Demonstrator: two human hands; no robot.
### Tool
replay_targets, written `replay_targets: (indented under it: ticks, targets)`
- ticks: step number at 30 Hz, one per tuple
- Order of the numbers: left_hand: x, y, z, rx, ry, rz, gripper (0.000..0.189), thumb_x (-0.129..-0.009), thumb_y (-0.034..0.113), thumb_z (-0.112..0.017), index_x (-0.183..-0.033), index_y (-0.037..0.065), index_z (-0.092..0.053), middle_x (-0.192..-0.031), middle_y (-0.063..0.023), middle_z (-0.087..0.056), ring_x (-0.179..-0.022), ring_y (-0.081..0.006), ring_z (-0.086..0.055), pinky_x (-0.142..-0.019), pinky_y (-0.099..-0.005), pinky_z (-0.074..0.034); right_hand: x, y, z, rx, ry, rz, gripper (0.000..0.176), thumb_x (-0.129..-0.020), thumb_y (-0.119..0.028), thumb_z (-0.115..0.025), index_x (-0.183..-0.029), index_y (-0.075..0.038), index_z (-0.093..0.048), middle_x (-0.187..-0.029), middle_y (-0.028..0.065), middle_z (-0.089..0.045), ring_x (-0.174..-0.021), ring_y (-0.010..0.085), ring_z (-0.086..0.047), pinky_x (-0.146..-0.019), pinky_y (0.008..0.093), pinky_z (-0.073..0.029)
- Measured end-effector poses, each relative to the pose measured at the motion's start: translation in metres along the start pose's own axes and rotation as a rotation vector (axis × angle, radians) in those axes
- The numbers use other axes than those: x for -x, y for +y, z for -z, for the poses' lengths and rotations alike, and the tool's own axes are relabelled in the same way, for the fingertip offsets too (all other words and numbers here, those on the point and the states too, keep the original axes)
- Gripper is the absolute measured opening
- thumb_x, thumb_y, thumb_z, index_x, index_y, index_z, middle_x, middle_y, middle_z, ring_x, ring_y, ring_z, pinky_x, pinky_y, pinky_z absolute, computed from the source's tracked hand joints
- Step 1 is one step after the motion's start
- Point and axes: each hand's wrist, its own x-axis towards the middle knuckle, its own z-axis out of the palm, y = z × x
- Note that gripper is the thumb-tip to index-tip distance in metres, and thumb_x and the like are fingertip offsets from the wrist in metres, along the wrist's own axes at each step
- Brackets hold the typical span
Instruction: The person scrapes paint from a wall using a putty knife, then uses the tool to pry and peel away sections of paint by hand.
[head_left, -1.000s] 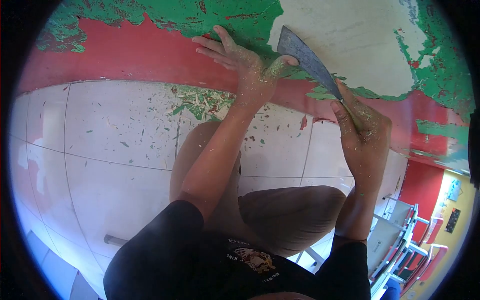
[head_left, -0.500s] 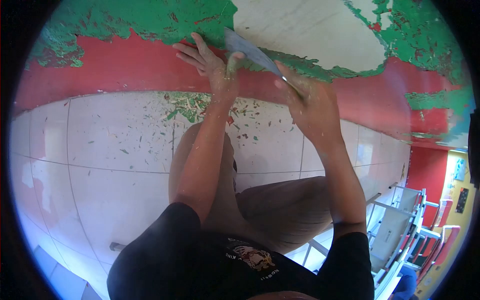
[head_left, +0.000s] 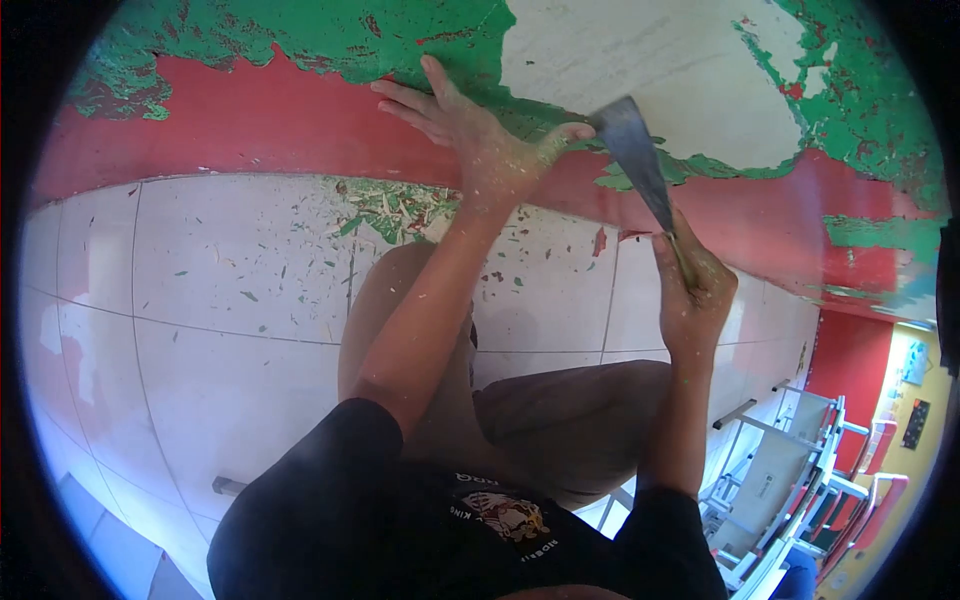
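Observation:
My right hand (head_left: 697, 285) is closed round the handle of a putty knife (head_left: 637, 155), its wide metal blade angled up toward the wall. The blade's end overlaps the lower edge of a bare pale patch (head_left: 650, 70). To its left, my left hand (head_left: 490, 140) lies against the wall with fingers spread, its thumb pointing at the blade. Torn green paint (head_left: 330, 35) surrounds the pale patch, and a red band (head_left: 250, 120) runs along the wall below it.
Paint flakes (head_left: 395, 210) lie scattered over the white tiled floor (head_left: 230, 250) along the wall's foot. My bent legs (head_left: 570, 410) are under my arms. Metal-framed furniture (head_left: 780, 480) stands at the lower right, beside a red and yellow wall.
The putty knife and my right hand have moved right and down, with the blade turned steeper. My left hand has shifted a little to the right.

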Motion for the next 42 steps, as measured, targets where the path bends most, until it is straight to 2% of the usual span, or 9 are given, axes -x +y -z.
replay_targets:
  ticks: [3, 7, 10, 16, 24, 34, 36, 40, 42]
  targets:
    - [0.012, 0.014, -0.009, 0.110, 0.086, -0.047, 0.164, -0.050, 0.076, -0.086, -0.158, 0.004, 0.013, -0.155, -0.0391, 0.028, -0.145, -0.0571, 0.022, -0.112, -0.0754, 0.002, 0.014, 0.002, 0.016, -0.065, 0.024, -0.265, 0.040, -0.095, -0.014, -0.070, -0.132, -0.001, -0.065, -0.079, 0.0014, -0.064, -0.070, 0.0067, -0.050, -0.064, 0.0240, -0.041]
    - [0.042, 0.026, -0.025, 0.246, 0.057, 0.076, 0.162, -0.052, 0.074, -0.087, -0.158, 0.002, 0.012, -0.156, -0.0381, 0.025, -0.147, -0.0553, 0.020, -0.114, -0.0730, 0.001, 0.037, 0.024, 0.021, -0.099, 0.113, -0.355, 0.041, -0.095, -0.015, -0.070, -0.133, 0.000, -0.064, -0.079, -0.0003, -0.060, -0.070, 0.0062, -0.047, -0.063, 0.0217, -0.038]
    - [0.047, 0.030, -0.019, 0.113, -0.140, 0.225, 0.161, -0.058, 0.065, -0.090, -0.154, -0.003, 0.020, -0.154, -0.0356, 0.031, -0.146, -0.0515, 0.024, -0.117, -0.0696, 0.001, 0.048, 0.033, 0.020, -0.121, 0.135, -0.440, 0.041, -0.096, -0.017, -0.069, -0.134, 0.000, -0.064, -0.078, -0.0012, -0.059, -0.069, 0.0061, -0.046, -0.062, 0.0211, -0.037]
    - [0.039, 0.035, -0.013, 0.123, -0.191, 0.296, 0.165, -0.055, 0.071, -0.088, -0.153, -0.003, 0.024, -0.151, -0.0373, 0.036, -0.144, -0.0512, 0.031, -0.115, -0.0714, 0.003, 0.036, 0.024, 0.006, -0.146, 0.121, -0.386, 0.041, -0.094, -0.014, -0.072, -0.132, -0.001, -0.065, -0.079, -0.0005, -0.061, -0.071, 0.0062, -0.048, -0.065, 0.0219, -0.039]
    - [0.034, 0.040, -0.016, 0.142, -0.262, 0.377, 0.172, -0.051, 0.076, -0.085, -0.149, -0.005, 0.030, -0.146, -0.0422, 0.039, -0.138, -0.0565, 0.036, -0.109, -0.0776, 0.008, 0.011, 0.009, 0.004, -0.021, 0.004, -0.260, 0.039, -0.093, -0.011, -0.072, -0.130, 0.000, -0.066, -0.087, 0.0127, -0.073, -0.078, 0.0091, -0.059, -0.075, 0.0259, -0.048]
    - [0.032, 0.036, -0.032, 0.089, -0.296, 0.406, 0.174, -0.052, 0.078, -0.083, -0.138, -0.016, 0.036, -0.143, -0.0437, 0.041, -0.133, -0.0594, 0.041, -0.105, -0.0798, 0.013, -0.003, 0.004, 0.008, 0.091, -0.008, -0.211, 0.041, -0.095, -0.015, -0.072, -0.132, 0.002, -0.065, -0.090, 0.0021, -0.069, -0.076, 0.0040, -0.050, -0.068, 0.0194, -0.042]
    - [0.034, 0.032, -0.038, -0.023, -0.219, 0.337, 0.177, -0.043, 0.090, -0.074, -0.147, -0.011, 0.027, -0.141, -0.0482, 0.038, -0.135, -0.0643, 0.033, -0.106, -0.0823, -0.001, -0.003, 0.007, 0.007, 0.042, 0.014, -0.231, 0.040, -0.095, -0.015, -0.072, -0.131, 0.001, -0.065, -0.096, 0.0054, -0.073, -0.083, 0.0054, -0.057, -0.076, 0.0203, -0.046]
    - [0.036, 0.030, -0.040, -0.058, -0.223, 0.304, 0.176, -0.045, 0.089, -0.075, -0.147, -0.012, 0.027, -0.142, -0.0485, 0.036, -0.135, -0.0650, 0.032, -0.106, -0.0819, 0.000, -0.007, 0.014, 0.010, 0.045, -0.004, -0.235, 0.038, -0.096, -0.013, -0.070, -0.131, 0.000, -0.065, -0.098, 0.0074, -0.074, -0.088, 0.0069, -0.060, -0.080, 0.0216, -0.048]
    - [0.036, 0.030, -0.040, 0.040, -0.146, 0.276, 0.168, -0.055, 0.084, -0.076, -0.149, -0.009, 0.026, -0.145, -0.0460, 0.035, -0.137, -0.0635, 0.031, -0.106, -0.0818, 0.003, -0.012, 0.020, 0.011, 0.082, -0.008, -0.175, 0.035, -0.095, -0.013, -0.071, -0.127, 0.000, -0.068, -0.093, 0.0118, -0.076, -0.075, 0.0058, -0.060, -0.068, 0.0262, -0.048]
